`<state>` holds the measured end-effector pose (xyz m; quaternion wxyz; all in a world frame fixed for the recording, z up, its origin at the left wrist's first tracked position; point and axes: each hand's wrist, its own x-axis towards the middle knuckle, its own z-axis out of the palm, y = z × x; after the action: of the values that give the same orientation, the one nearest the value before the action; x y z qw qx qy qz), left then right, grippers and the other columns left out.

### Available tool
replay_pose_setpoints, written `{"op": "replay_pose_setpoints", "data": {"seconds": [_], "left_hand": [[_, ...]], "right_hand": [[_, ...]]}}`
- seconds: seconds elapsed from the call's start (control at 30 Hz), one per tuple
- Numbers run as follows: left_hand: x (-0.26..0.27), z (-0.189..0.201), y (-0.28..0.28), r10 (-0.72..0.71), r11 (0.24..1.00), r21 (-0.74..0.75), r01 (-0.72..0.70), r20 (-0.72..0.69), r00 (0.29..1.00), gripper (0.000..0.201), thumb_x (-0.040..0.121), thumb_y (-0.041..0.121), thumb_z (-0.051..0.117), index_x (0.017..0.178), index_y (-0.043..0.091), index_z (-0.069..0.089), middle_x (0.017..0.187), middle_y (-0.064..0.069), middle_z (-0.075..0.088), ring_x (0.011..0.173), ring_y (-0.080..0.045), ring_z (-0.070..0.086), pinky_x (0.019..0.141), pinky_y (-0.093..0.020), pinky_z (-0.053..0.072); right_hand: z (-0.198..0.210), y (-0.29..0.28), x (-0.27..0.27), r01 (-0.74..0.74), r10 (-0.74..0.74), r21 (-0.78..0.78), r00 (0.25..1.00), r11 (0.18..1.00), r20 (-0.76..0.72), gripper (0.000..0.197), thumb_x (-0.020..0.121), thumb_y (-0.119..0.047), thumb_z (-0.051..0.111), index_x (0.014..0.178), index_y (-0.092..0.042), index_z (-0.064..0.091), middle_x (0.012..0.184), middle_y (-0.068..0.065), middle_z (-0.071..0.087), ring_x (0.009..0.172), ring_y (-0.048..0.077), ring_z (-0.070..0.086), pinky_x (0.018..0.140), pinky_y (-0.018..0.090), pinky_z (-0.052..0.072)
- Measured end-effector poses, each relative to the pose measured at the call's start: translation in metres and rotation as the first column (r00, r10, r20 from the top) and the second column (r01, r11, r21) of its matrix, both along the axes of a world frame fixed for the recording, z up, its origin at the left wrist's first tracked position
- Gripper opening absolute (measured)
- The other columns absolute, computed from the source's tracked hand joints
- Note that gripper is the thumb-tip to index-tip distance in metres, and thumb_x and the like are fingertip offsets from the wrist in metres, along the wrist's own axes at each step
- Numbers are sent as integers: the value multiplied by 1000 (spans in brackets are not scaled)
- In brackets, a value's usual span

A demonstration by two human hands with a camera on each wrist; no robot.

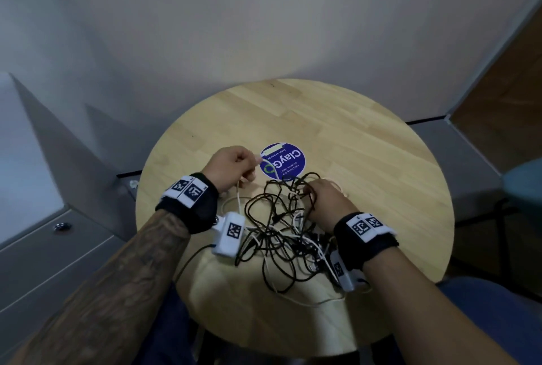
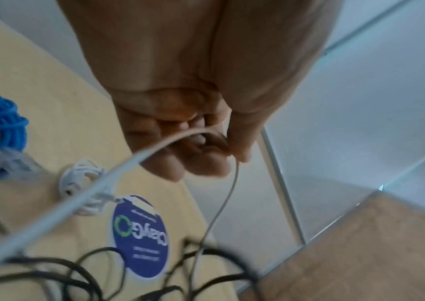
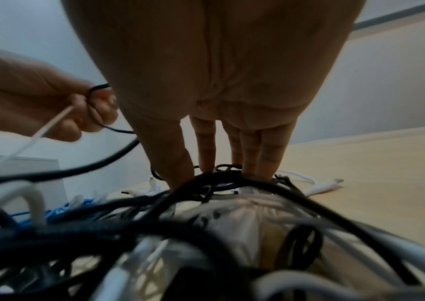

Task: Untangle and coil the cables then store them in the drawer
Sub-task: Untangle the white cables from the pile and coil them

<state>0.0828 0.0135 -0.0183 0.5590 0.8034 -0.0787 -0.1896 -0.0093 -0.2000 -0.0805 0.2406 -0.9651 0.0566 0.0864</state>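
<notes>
Two hands at work: both on one tangle [image 1: 281,226] of black and white cables, centre of the round table [image 1: 366,141].
Step in hand: untangling, by my judgement; nothing in this pile is coiled yet and no open drawer shows.
Left hand [image 1: 231,166]: clenched on a white cable [image 2: 154,151], pinched between thumb and fingers and lifted off the table; the right wrist view also shows a thin black loop [image 3: 97,89] caught round those fingers.
Right hand [image 1: 325,199]: fingers [image 3: 265,154] straight and pointing down, pressing into the top of the tangle; not curled round any strand that I can see.
Cable position: the white cable runs from the left hand down and right into the pile, which lies under and just below the right hand.
Other items: a blue cable bundle [image 2: 0,130] at left of the left wrist view, a small white bundle [image 2: 77,179] beside it, a round blue sticker [image 1: 283,160] above the tangle.
Next move calls for: drawing the white cable clear while the right hand pins the rest; the black loop on the left fingers would need slipping off first.
</notes>
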Motion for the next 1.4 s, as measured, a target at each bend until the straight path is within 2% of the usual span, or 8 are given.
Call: {"op": "replay_pose_setpoints", "data": {"seconds": [0.2, 0.3, 0.53, 0.63, 0.9, 1.13, 1.27, 1.4], "left_hand": [[-19, 44, 4, 150, 945, -298, -137, 21, 988, 14, 96, 23, 56, 85, 15, 55, 67, 3, 46, 46, -7, 32, 43, -20, 26], [-27, 72, 5, 95, 935, -348, -61, 82, 992, 17, 97, 23, 55, 81, 18, 55, 64, 6, 44, 45, -7, 30, 42, -19, 25], [-46, 130, 5, 146, 913, -405, -44, 223, 964, 18, 97, 21, 55, 80, 19, 52, 65, 4, 42, 45, -6, 31, 41, -17, 24], [-53, 148, 10, 214, 869, -485, -98, 190, 958, 18, 99, 19, 52, 81, 18, 50, 65, 2, 42, 44, -6, 31, 40, -16, 23], [-57, 180, 7, 189, 667, -731, -143, -20, 982, 19, 102, 26, 47, 84, 21, 42, 64, 3, 37, 45, -6, 28, 37, -17, 24], [-92, 136, 6, -68, 866, -500, 20, -77, 995, 62, 85, 67, 41, 117, 16, 54, 108, -3, 70, 97, -20, 67, 76, -33, 50], [-133, 85, 0, -233, 893, -371, 254, 101, 967, 7, 95, 13, 58, 98, 7, 59, 85, -6, 72, 77, -16, 67, 75, -30, 50], [-135, 55, 3, -191, 940, -264, 218, 126, 974, 5, 96, 8, 56, 94, 10, 60, 87, -8, 73, 83, -18, 67, 74, -33, 50]], "right_hand": [[15, -3, -8, 90, -90, -4, 996, 996, 28, 40, 91, -9, 55, 129, -20, 55, 140, 5, 43, 119, 29, 55, 95, 36, 48], [56, 0, -9, 165, -236, 264, 935, 950, 265, 41, 90, -2, 51, 125, -22, 61, 136, -2, 53, 114, 18, 56, 92, 24, 45], [161, 45, -16, -112, -160, 773, 950, 625, 267, 32, 91, 3, 57, 117, -13, 68, 107, 2, 75, 91, 4, 68, 74, 9, 47], [180, 48, -25, -66, -193, 896, 967, 439, 166, 27, 93, -1, 54, 116, -8, 65, 94, 9, 77, 79, 15, 70, 72, 24, 46], [164, 77, -58, -324, 315, 554, 942, 767, 115, 15, 101, -19, 55, 98, -16, 70, 79, -9, 71, 65, 6, 61, 62, 18, 45], [221, 60, -45, -230, -134, 891, 944, 391, 302, 21, 105, -11, 42, 96, -9, 61, 73, 3, 65, 54, 12, 56, 52, 22, 47], [250, 55, -39, -254, -218, 901, 914, 352, 343, 22, 106, -11, 40, 94, -9, 58, 76, 5, 67, 57, 13, 56, 57, 25, 49], [268, 49, -35, -311, -353, 908, 846, 281, 399, 23, 107, -13, 39, 94, -10, 58, 76, 4, 68, 56, 11, 56, 60, 25, 50]]}}
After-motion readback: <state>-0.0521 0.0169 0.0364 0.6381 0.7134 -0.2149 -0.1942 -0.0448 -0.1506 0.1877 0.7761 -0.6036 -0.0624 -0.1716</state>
